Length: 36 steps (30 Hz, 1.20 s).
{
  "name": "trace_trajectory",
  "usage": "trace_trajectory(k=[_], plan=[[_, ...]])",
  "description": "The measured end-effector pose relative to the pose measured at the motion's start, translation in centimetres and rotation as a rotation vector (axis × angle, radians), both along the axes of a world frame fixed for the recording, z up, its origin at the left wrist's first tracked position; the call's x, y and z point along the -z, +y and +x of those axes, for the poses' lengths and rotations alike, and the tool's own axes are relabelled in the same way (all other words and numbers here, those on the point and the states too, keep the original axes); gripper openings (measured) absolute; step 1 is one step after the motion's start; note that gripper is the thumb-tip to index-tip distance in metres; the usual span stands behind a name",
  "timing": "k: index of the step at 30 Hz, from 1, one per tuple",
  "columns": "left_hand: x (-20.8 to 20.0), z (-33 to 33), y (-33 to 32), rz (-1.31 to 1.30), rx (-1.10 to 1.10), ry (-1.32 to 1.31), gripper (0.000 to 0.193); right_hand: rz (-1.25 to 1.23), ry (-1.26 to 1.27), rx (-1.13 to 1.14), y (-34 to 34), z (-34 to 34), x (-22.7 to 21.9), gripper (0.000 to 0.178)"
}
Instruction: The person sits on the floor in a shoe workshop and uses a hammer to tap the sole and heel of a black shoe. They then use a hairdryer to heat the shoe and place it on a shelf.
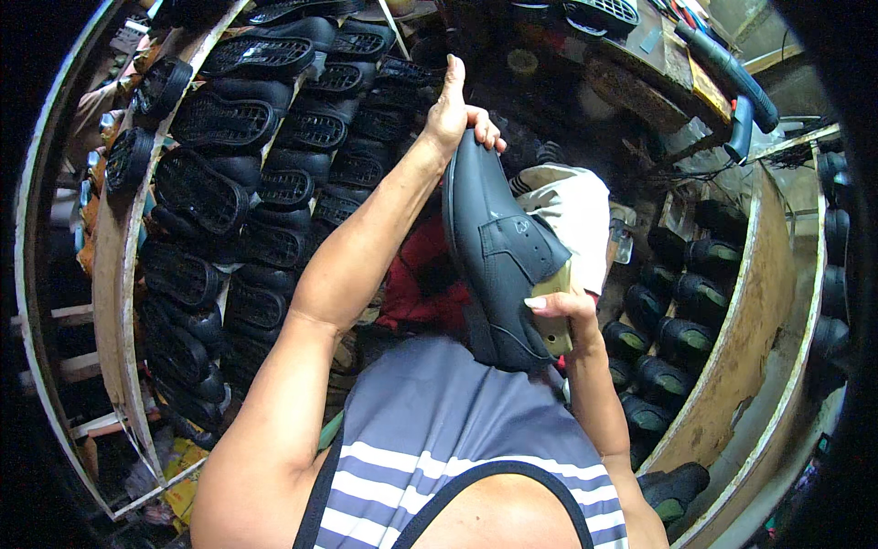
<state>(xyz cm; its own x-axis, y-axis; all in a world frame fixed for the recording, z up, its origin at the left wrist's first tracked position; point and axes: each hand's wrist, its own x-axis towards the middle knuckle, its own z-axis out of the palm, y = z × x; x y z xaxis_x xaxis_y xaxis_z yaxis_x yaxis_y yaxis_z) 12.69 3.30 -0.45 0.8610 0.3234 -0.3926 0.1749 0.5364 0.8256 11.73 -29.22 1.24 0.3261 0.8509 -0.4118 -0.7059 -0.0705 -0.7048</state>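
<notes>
Fingers of the left hand, at twelve o'clock, bend over the toe of a black leather lace-up shoe; the thumb stands up clear of it, and I can't tell whether they grip or just rest. The right hand, towards four o'clock, grasps the heel end, thumb laid across a pale yellow shoe last filling the opening, its other fingers mostly hidden. The shoe sits just off centre, toe towards twelve, heel towards five beside a grey-blue tank top with white stripes, sole turned to nine. Bright red cloth shows left of it, white cloth at two. Farther out, black moulded soles crowd a rack between eight and eleven; dark shoes line a wooden shelf around three, and a blue-grey pistol-shaped tool lies at two.
</notes>
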Motion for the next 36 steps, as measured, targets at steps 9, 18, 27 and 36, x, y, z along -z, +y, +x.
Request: trace_trajectory(k=[9, 18, 27, 36], plan=[[2.7, -1.1, -2.5, 0.277, -0.028, 0.005, 0.088, -0.083, -0.050, 0.092, 0.1, -0.9, 0.8, 0.065], [-1.3, -3.0, -3.0, 0.125, -0.151, -0.068, 0.068, 0.001, 0.010, -0.009, -0.3, -0.6, -0.2, 0.103], [5.6, -2.3, -1.3, -0.036, 0.362, 0.070, 0.060, 0.045, -0.431, 0.532, -7.4, -1.3, -6.8, 0.105], [10.0, -4.8, -0.4, -0.119, 0.259, -0.103, 0.050, -0.278, -0.647, 1.309, -15.6, -4.7, -16.8, 0.058]])
